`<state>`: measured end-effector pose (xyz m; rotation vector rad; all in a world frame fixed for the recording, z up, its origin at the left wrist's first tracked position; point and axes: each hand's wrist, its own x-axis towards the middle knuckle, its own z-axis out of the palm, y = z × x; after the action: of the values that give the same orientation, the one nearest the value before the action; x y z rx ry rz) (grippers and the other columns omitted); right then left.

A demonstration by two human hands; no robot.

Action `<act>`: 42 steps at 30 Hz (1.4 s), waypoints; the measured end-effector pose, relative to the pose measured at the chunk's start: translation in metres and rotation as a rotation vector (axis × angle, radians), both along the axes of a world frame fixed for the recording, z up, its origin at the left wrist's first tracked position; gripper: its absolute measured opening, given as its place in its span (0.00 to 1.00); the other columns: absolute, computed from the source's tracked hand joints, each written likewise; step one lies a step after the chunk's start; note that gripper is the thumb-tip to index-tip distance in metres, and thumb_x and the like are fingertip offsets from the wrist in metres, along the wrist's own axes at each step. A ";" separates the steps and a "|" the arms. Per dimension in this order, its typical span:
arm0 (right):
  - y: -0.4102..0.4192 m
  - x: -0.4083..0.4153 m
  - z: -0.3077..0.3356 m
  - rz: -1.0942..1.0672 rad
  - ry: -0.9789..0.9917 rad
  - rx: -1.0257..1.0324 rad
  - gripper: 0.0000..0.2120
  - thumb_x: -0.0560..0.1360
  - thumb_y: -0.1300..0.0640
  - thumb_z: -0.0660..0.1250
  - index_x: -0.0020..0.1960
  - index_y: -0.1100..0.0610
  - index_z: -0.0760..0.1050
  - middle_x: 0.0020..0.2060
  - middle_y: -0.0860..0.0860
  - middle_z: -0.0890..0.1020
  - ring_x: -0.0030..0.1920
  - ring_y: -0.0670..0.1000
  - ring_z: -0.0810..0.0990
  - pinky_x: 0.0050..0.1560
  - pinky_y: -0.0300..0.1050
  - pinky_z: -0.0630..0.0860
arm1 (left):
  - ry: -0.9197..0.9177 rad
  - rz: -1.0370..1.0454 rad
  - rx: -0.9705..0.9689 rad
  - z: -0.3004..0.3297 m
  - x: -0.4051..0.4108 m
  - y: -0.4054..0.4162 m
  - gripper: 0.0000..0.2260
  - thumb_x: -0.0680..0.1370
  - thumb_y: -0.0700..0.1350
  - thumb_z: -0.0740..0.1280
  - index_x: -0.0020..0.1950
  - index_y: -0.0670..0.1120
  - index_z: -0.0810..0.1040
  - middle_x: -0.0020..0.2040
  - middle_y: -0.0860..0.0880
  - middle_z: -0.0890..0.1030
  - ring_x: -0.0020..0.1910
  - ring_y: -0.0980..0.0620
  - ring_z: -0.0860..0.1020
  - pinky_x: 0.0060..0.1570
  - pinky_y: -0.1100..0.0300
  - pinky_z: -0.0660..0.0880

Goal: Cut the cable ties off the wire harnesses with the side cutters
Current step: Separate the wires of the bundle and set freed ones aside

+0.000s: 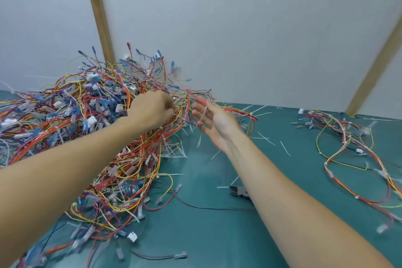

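The left hand (152,110) grips wires in the harness pile (91,128) at the counter's (217,235) left edge, the right hand (214,124) spread beside it, so picking comes first, then fetching the side cutters (239,192) mid-counter.

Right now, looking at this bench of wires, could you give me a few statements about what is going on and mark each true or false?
1. The left hand has its grip closed in the big tangled pile of wire harnesses. True.
2. The right hand is holding the side cutters. False: its fingers are spread open beside the pile, and the cutters lie on the green mat, partly hidden under the right forearm.
3. A smaller bunch of harnesses lies apart on the right of the mat. True.
4. The mat is free of cut-off ties. False: loose white cable ties are scattered on it.
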<state>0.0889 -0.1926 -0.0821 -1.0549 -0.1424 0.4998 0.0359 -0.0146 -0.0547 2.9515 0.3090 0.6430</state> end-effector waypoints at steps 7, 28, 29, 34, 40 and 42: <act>0.003 -0.006 -0.014 0.121 0.045 -0.134 0.12 0.86 0.51 0.60 0.52 0.52 0.81 0.41 0.43 0.87 0.38 0.42 0.85 0.36 0.37 0.77 | -0.301 -0.174 0.399 0.000 0.004 -0.016 0.04 0.75 0.44 0.68 0.47 0.49 0.82 0.47 0.49 0.83 0.56 0.44 0.78 0.67 0.46 0.60; 0.032 -0.007 -0.019 0.027 -0.348 -0.450 0.07 0.75 0.50 0.77 0.50 0.49 0.83 0.44 0.48 0.85 0.39 0.46 0.80 0.28 0.36 0.73 | 0.106 -0.203 -0.679 -0.006 -0.021 -0.005 0.16 0.73 0.36 0.75 0.57 0.44 0.75 0.42 0.48 0.80 0.36 0.49 0.80 0.42 0.53 0.80; 0.034 -0.005 -0.021 0.010 -0.345 -0.458 0.08 0.75 0.50 0.77 0.51 0.50 0.83 0.44 0.48 0.84 0.37 0.45 0.78 0.27 0.36 0.72 | 0.126 -0.198 -0.740 -0.005 -0.022 -0.006 0.17 0.72 0.34 0.75 0.57 0.43 0.74 0.40 0.47 0.80 0.36 0.46 0.82 0.42 0.52 0.82; 0.046 0.000 -0.023 0.053 -0.303 -0.509 0.16 0.76 0.47 0.75 0.61 0.51 0.81 0.38 0.49 0.79 0.26 0.44 0.71 0.23 0.35 0.69 | 0.192 -0.109 -0.912 0.001 -0.029 -0.007 0.09 0.76 0.39 0.72 0.53 0.41 0.75 0.33 0.46 0.84 0.38 0.47 0.86 0.35 0.54 0.83; 0.050 0.013 -0.004 -0.043 -0.279 -0.333 0.13 0.83 0.49 0.66 0.55 0.56 0.84 0.32 0.47 0.72 0.26 0.43 0.65 0.23 0.35 0.61 | 0.273 0.081 -0.811 -0.009 -0.024 -0.004 0.05 0.79 0.38 0.68 0.48 0.37 0.80 0.32 0.45 0.84 0.38 0.46 0.86 0.33 0.53 0.83; 0.047 0.017 0.010 -0.027 -0.319 -0.219 0.16 0.86 0.51 0.60 0.52 0.58 0.83 0.33 0.47 0.75 0.27 0.42 0.67 0.23 0.34 0.61 | 0.332 0.093 -0.656 -0.016 -0.022 -0.006 0.11 0.77 0.41 0.72 0.57 0.38 0.81 0.41 0.42 0.86 0.41 0.43 0.85 0.39 0.53 0.83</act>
<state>0.1055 -0.1454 -0.0722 -1.3457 -0.3604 0.3240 0.0140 -0.0203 -0.0703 2.3950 0.5621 0.0248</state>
